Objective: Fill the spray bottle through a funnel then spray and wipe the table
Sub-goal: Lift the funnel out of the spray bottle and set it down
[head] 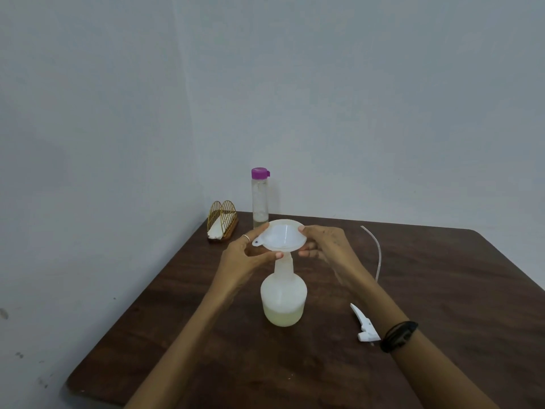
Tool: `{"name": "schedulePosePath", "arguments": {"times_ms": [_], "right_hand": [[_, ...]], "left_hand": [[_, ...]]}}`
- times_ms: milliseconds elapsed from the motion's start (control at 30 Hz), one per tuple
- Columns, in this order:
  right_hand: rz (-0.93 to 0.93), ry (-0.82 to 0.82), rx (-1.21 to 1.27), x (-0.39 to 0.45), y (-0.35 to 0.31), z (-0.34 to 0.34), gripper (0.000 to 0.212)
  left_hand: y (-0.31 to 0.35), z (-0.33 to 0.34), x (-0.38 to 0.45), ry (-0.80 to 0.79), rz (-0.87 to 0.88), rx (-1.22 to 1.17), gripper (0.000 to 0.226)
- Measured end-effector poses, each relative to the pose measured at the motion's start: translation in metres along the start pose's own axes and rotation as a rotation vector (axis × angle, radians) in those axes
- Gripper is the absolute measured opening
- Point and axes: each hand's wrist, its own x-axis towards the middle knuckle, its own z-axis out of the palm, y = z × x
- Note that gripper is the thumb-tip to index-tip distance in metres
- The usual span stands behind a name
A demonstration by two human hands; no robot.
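A translucent white spray bottle (283, 293) stands upright mid-table without its head; pale liquid fills its bottom part. A white funnel (282, 235) sits over the bottle's neck. My left hand (247, 255) grips the funnel's left rim and my right hand (324, 246) grips its right rim. The white trigger spray head (364, 324) lies on the table to the right, partly behind my right forearm, and its clear dip tube (377, 252) curves away toward the back. A tall clear bottle (260, 199) with a purple cap stands behind the funnel.
A gold wire napkin holder (222, 221) with white napkins stands at the back left corner of the dark wooden table (442, 290). Pale walls meet behind the table. The table's left edge runs diagonally toward me.
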Motion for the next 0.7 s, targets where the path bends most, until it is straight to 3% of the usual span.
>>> {"name": "schedulePosePath", "arguments": {"times_ms": [233,533,700], "right_hand": [[0.043,0.011,0.006,-0.001,0.000,-0.001,0.033],[-0.086,-0.099,0.082,-0.012,-0.017,-0.014,0.024],[-0.128,-0.123,0.065,-0.013,-0.019,-0.021,0.023]], "left_hand": [[0.004,0.000,-0.006,-0.064,-0.021,-0.010,0.064],[0.014,-0.004,-0.009,-0.072,0.047,-0.256,0.055],[0.013,-0.006,-0.008,-0.055,0.042,-0.282,0.046]]}}
